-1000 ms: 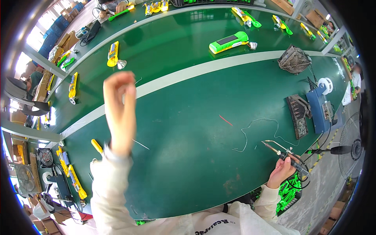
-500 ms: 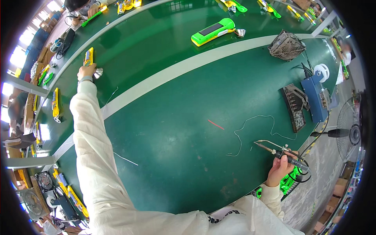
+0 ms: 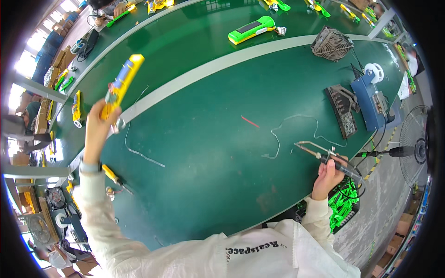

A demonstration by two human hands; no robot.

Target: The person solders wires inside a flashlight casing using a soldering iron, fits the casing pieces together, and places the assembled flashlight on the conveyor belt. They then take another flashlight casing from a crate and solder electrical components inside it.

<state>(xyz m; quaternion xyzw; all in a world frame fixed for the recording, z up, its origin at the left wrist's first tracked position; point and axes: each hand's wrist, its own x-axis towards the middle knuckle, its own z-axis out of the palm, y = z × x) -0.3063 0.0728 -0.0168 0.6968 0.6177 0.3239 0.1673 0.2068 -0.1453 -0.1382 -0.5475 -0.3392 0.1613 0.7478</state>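
My left hand (image 3: 98,125) is raised above the green belt table (image 3: 199,153) and grips a long yellow flashlight-like device (image 3: 121,84) by its lower end; a thin white wire (image 3: 134,134) trails from it down onto the table. My right hand (image 3: 328,172) rests at the table's near right edge, closed on a soldering iron (image 3: 324,155) whose tip points left. A loose coil of solder wire (image 3: 287,132) and a short red wire piece (image 3: 250,122) lie just ahead of the iron.
A green device (image 3: 252,28) lies on the far lane. A wire fan guard (image 3: 331,44), a solder spool (image 3: 373,72), a blue station (image 3: 368,99) and a dark holder (image 3: 343,111) stand at right. Yellow pliers (image 3: 113,176) lie near left. More yellow devices (image 3: 76,107) sit far left.
My left hand reached far left to a yellow device on the belt, took hold of it and lifted it back toward me with its wire trailing. My right hand stayed put with the iron.
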